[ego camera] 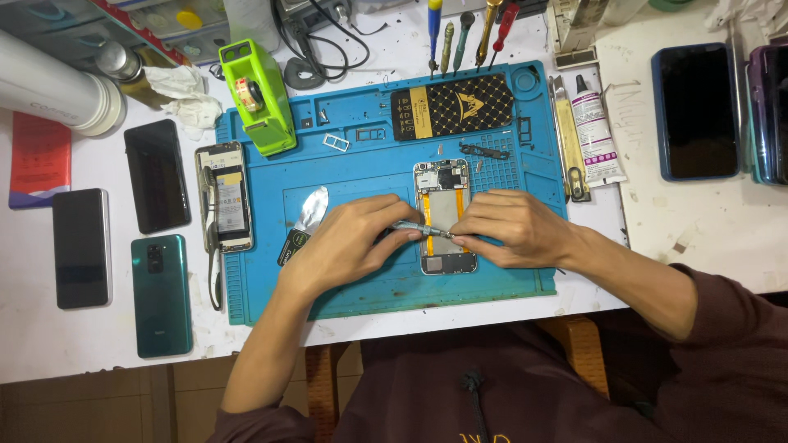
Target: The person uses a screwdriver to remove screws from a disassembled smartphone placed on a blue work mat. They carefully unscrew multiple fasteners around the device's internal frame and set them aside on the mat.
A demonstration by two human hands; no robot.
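Observation:
An opened phone with its back removed lies upright on the blue repair mat, with orange flex strips along its middle. My left hand grips a thin metal tool laid across the phone's middle. My right hand rests on the phone's right side, its fingertips pinching near the tool's tip. The lower half of the phone is partly hidden by both hands.
A green tape dispenser, a black patterned card, a SIM tray and a metal pry pick sit on the mat. Another opened phone and several intact phones lie left. Screwdrivers and a glue tube are behind.

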